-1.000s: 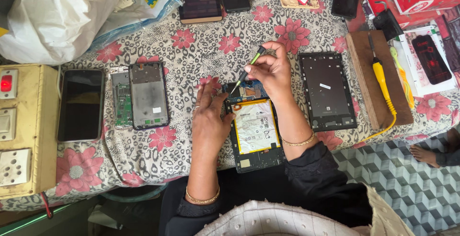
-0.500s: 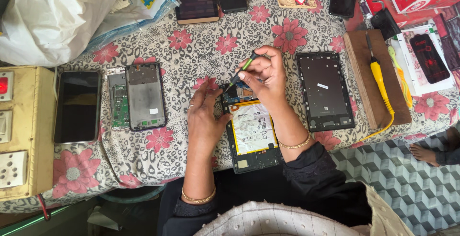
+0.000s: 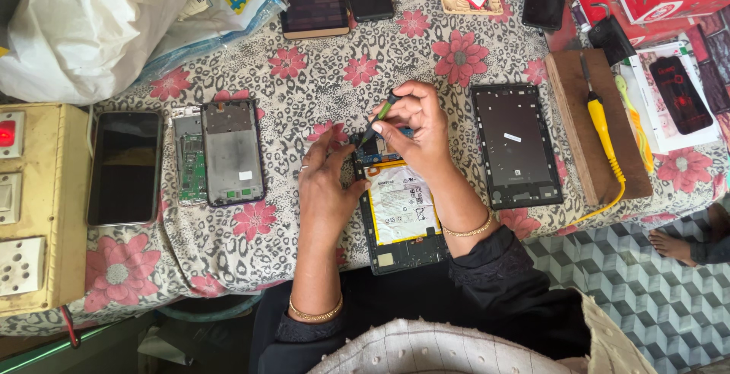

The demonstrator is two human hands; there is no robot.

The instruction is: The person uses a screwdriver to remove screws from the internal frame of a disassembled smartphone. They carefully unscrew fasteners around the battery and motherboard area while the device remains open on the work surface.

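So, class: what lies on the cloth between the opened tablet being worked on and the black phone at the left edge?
In the head view, a phone back shell and a green circuit board frame lie between opened tablet and black phone.

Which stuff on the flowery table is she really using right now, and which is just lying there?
In use:
opened tablet, steadied by the left hand
small screwdriver, pinched in the right hand

Just lying about:
black back cover
yellow-handled tool on a wooden board
opened phone
dark phone
white bag

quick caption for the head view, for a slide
Right hand works a small screwdriver into an opened tablet while the left hand steadies it on a floral cloth.
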